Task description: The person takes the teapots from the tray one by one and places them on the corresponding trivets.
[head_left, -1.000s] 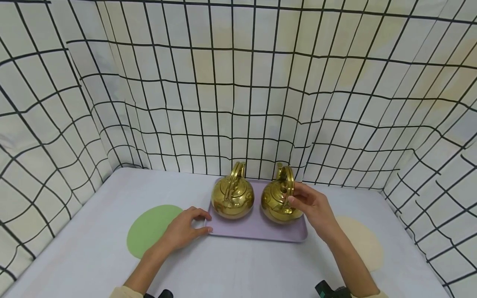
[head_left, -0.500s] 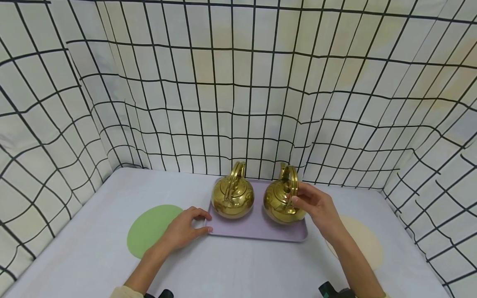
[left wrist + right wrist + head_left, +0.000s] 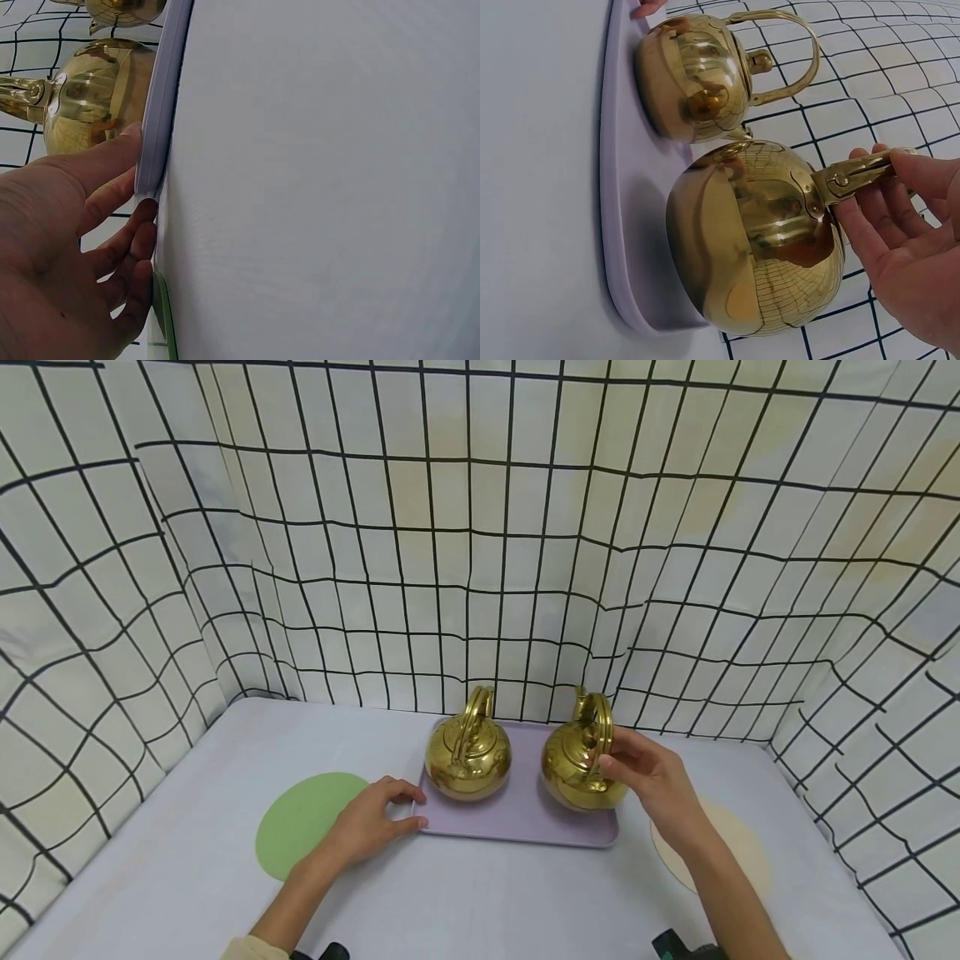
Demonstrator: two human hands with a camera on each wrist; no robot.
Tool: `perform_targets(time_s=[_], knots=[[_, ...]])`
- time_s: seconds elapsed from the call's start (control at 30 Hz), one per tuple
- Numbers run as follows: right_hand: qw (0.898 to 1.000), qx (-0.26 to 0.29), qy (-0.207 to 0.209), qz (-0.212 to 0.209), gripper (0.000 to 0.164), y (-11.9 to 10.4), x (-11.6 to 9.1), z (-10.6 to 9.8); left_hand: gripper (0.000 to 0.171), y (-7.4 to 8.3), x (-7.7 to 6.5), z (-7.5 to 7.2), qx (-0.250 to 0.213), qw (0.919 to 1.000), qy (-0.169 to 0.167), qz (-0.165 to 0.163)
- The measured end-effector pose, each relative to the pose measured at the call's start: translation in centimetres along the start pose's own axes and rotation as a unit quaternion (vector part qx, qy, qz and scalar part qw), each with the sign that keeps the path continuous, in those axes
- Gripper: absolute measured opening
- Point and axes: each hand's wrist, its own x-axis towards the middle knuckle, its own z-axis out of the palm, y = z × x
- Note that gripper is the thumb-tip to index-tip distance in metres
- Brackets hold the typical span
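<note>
Two shiny brass kettles belong to a lilac tray [image 3: 517, 827] on the table. My right hand [image 3: 652, 777] holds the arched handle of the right kettle [image 3: 577, 768] between thumb and fingers. That kettle reaches over the tray's right end; in the right wrist view its base [image 3: 697, 232] appears slightly raised from the tray. The left kettle [image 3: 468, 760] sits upright on the tray, untouched. My left hand [image 3: 371, 818] holds the tray's left end near its front corner, with the thumb [image 3: 124, 146] against the rim and the other fingers bent beside it.
A green round mat [image 3: 300, 818] lies left of the tray, partly behind my left forearm. A cream round mat [image 3: 720, 852] lies to the right, partly covered by my right forearm. White cloth walls with a black grid [image 3: 487, 568] enclose the table [image 3: 480, 902].
My right hand and the right kettle have moved steadily rightward, toward the tray's right end. The left hand, the tray and the left kettle have stayed in place.
</note>
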Motion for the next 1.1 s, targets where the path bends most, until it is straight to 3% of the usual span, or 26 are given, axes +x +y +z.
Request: perform_targets(time_s=[1.1], knots=[[1.000,-0.014,0.006,-0.002,0.042,-0.5,-1.6,-1.9,0.026,-0.2,-0.1,-0.1,-0.015,0.9999,-0.008,0.000]])
